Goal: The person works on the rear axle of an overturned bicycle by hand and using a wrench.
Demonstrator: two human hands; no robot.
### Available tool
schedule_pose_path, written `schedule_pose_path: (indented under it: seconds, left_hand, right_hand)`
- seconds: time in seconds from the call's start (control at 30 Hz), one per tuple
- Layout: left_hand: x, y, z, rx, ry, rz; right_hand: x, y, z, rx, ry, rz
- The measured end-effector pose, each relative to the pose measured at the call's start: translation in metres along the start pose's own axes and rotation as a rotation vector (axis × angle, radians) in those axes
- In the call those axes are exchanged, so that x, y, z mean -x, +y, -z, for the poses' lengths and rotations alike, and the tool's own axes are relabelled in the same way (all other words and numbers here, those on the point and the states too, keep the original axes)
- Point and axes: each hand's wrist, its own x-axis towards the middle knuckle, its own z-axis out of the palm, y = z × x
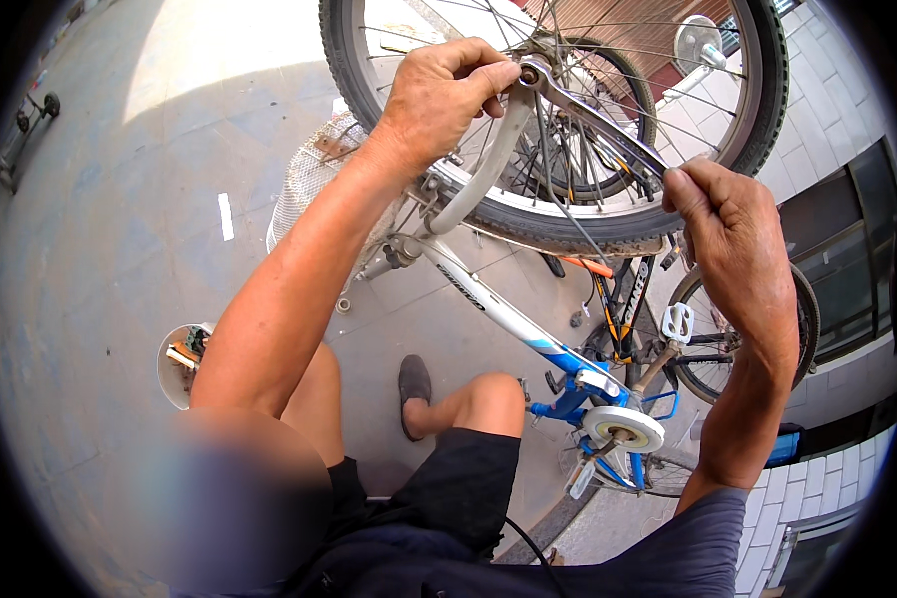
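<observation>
A front bicycle wheel (767, 100) with a black tire stands in front of me, with a silver curved fork (488, 164) reaching up to its hub. A metal wrench (608, 128) sits with its ring end over the axle at the fork tip. My left hand (439, 95) is closed, thumb and fingers pinched against that ring end. At the other end of the wrench, my right hand (733, 224) grips the handle between thumb and curled fingers. The white and blue bicycle frame (498, 309) runs from the fork toward the lower right, to a white round chain cover (623, 429).
A white mesh basket (304, 184) is beside the fork on the left. By my left knee is a white bucket (174, 374) with tools in it. Other bicycles, one black and orange (628, 309), stand behind at right, near a white tiled wall (817, 90).
</observation>
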Motion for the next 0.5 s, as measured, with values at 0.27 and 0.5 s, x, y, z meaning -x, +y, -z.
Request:
schedule_pose_path:
  seconds: [0.27,0.5]
  left_hand:
    - [0.0,-0.001,-0.004,0.04,0.024,-0.014]
    - [0.001,-0.001,-0.006,-0.005,0.033,0.011]
  right_hand:
    - [-0.009,-0.001,0.003,0.13,-0.093,-0.005]
    - [-0.028,-0.006,0.019,0.058,-0.271,-0.041]
